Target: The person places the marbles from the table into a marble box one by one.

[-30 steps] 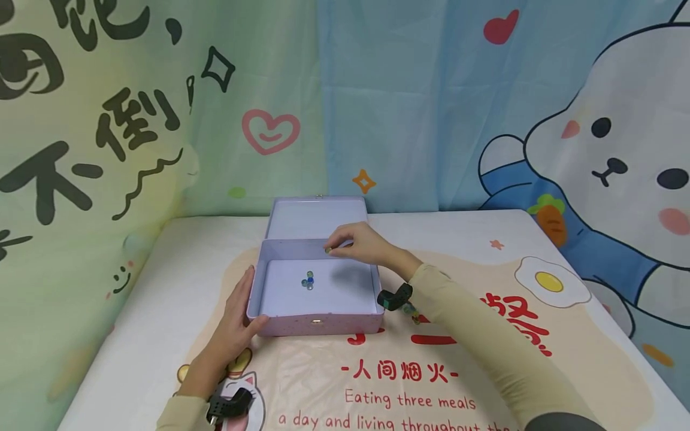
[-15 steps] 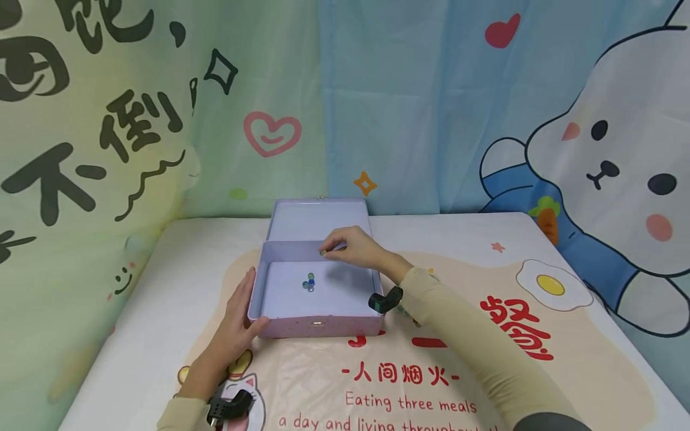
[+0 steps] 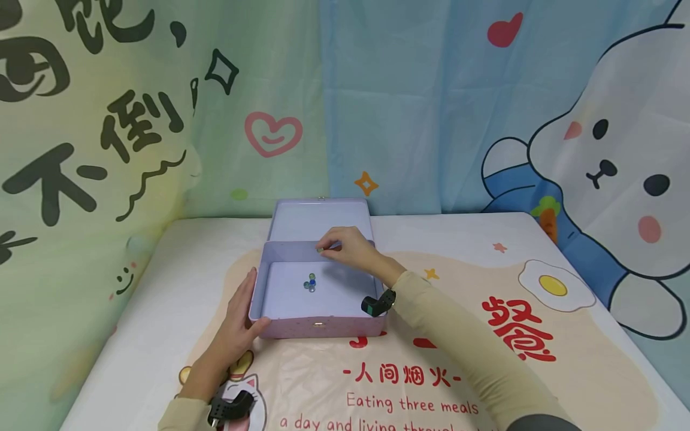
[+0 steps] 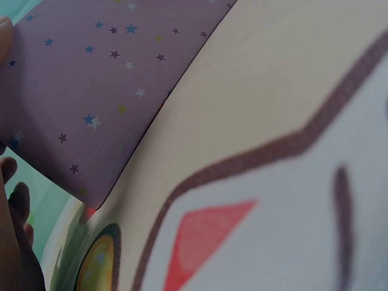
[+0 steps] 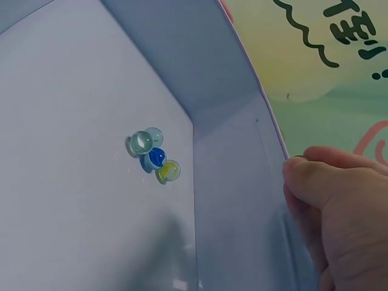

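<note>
While your left hand steadies a rectangular lilac box, your right hand pinches a small object between thumb and fingertips, mostly hidden by them. Your left fingers lie fairly straight along the box's left side, thumb at the front corner. The box has smooth, slightly glossy walls, printed outside with tiny stars; its plain pale lid stands open at the back.

On the flat floor of the box, 4 shiny glass marbles sit bunched: 2 clear and pale, 1 deep blue, 1 with yellow inside. You cannot tell whether all 4 touch. They lie left of the floor's middle, between your 2 hands, nearer you than the right fingertips. The small object is above the box, towards its back wall. Underneath, the white counter bears a beige print.
</note>
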Available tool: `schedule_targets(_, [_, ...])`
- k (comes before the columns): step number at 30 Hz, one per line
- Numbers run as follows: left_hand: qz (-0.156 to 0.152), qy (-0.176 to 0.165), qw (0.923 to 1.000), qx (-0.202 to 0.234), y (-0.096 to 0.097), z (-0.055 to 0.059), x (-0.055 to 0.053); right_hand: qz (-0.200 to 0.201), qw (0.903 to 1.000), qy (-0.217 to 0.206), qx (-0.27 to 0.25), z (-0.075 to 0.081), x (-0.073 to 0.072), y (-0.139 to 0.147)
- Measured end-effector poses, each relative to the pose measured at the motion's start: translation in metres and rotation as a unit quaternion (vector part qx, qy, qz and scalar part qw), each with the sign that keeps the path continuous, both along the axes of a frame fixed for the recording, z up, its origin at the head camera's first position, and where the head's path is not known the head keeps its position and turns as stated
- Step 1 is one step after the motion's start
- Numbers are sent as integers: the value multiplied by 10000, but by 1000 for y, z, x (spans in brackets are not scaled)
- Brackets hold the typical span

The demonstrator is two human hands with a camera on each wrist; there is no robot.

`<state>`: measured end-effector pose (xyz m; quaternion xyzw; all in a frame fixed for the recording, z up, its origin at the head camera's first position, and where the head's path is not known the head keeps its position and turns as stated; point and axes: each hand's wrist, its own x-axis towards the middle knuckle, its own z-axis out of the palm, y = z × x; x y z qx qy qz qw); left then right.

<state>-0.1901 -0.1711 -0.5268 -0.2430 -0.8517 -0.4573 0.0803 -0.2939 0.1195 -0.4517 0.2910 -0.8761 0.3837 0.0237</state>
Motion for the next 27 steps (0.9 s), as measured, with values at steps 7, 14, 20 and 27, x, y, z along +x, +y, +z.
schedule_targets(7, [-9, 28, 10000, 2, -1, 0, 0, 96, 9997, 45, 235, -4, -2, 0])
schedule_targets(14, [-40, -18, 10000, 19, 0, -1, -1, 326, 9956, 495, 720, -6, -4, 0])
schedule_targets(20, [-44, 28, 10000, 24, 0, -3, -1, 586, 9867, 1068, 1076, -9, -6, -2])
schedule_targets(27, [-53, 120, 9999, -4, -1, -2, -1, 764, 9826, 1128, 1264, -10, -4, -5])
